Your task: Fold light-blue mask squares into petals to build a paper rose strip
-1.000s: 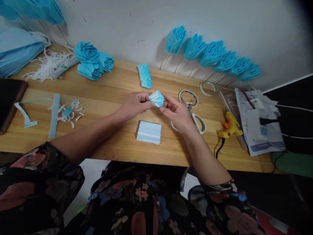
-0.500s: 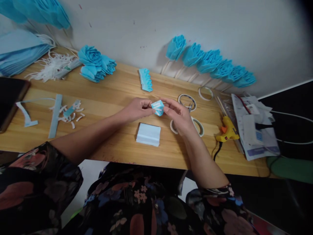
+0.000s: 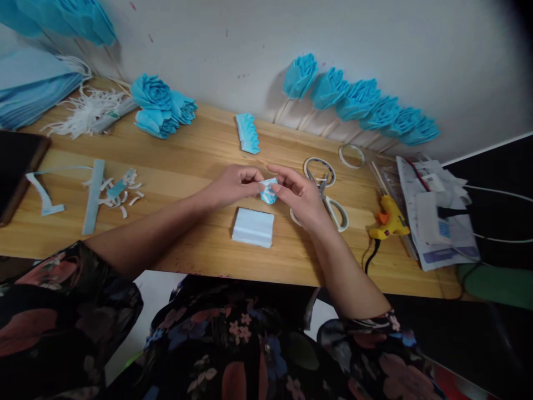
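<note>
Both hands pinch one small blue paper piece (image 3: 268,191) at frame centre. Left hand (image 3: 231,186) has its fingertips closed on the piece's left side. Right hand (image 3: 302,197) has thumb and forefinger closed on its right side, other fingers loosely curled. The piece is held just above the wooden table (image 3: 195,161), crumpled or folded, with pale streaks on it; exact shape can't be told.

Just below the hands, nearer the bottom of the frame, a stack of pale blue paper (image 3: 253,226) lies flat on the table, apart from both hands. Scissors (image 3: 335,210) lie right of the right hand, partly hidden by it. A tape ring (image 3: 320,165) sits just above the scissors, a second ring (image 3: 352,155) further up and right. Yellow glue gun (image 3: 389,219) is right of the scissors, cord running off the table edge. Loose papers (image 3: 437,222) are piled at the right end.

A pleated blue strip (image 3: 247,132) lies above the hands, near the wall. A row of blue paper flowers (image 3: 360,103) leans on the wall, upper right. More blue flowers (image 3: 160,105) lie upper left, with white shreds (image 3: 85,108) beside them. Paper scraps (image 3: 119,190) are scattered at left centre.
</note>
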Demonstrator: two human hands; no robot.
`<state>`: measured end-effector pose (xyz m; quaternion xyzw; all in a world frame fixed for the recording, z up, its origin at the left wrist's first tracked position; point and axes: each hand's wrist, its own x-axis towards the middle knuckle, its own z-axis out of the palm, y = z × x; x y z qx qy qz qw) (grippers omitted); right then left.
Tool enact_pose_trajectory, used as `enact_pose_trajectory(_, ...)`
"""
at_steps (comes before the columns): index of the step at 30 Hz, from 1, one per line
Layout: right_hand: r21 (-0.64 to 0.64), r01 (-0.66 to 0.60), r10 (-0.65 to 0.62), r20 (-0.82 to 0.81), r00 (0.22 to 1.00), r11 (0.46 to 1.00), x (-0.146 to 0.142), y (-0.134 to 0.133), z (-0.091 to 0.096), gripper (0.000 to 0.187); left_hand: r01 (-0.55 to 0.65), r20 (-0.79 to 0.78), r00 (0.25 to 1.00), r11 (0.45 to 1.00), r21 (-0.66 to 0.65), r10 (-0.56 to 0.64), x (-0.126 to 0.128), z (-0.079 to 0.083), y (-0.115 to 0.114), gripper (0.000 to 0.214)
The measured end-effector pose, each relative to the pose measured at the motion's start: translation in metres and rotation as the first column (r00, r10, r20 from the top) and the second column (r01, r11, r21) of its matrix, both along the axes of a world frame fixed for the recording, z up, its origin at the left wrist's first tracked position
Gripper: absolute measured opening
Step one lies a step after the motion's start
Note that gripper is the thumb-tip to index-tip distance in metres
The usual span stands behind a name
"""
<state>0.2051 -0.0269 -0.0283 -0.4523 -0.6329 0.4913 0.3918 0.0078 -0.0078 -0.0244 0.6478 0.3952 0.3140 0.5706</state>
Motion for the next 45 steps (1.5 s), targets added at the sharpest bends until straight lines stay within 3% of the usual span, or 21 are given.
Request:
enact_pose_trajectory(4, -0.024, -0.017, 0.017, 0.002, 1.000, 1.000, -0.0015, -0.0010, -0.0006, 0.046, 0.056, 0.000, 0.998, 0.998, 0.025, -0.056, 0.0017, -0.0008, -0.0016, 0.020)
enact_pose_trajectory(19, -0.033, -0.014, 0.014, 0.013, 1.000, 0.999, 0.0018, -0.0003, 0.0043, 0.035, -0.017, -0.017, 1.000, 1.000, 0.012, 0.017, 0.0022, -0.0017, -0.0003, 0.013)
enact_pose_trajectory(26, -0.006, 0.037, -0.037, -0.008, 0.999, 0.999, -0.0009, 0.0011, -0.0008, 0.043, -0.033, -0.012, 0.999, 0.999, 0.001, 0.033, 0.0028, 0.0027, -0.0011, 0.017)
enact_pose_trajectory(31, 0.007, 0.015, -0.016, 0.032, 0.999, 1.000, -0.0044, -0.0009, -0.0002, 0.042, -0.026, 0.016, 1.000, 1.000, 0.014, 0.026, 0.0041, -0.0043, 0.0003, 0.014)
enact_pose_trajectory(45, -0.016, 0.024, -0.024, 0.025, 0.999, 1.000, 0.0019, 0.0012, 0.0032, 0.044, -0.013, -0.004, 1.000, 0.997, -0.078, 0.012, 0.0011, 0.0011, 0.0005, 0.008)
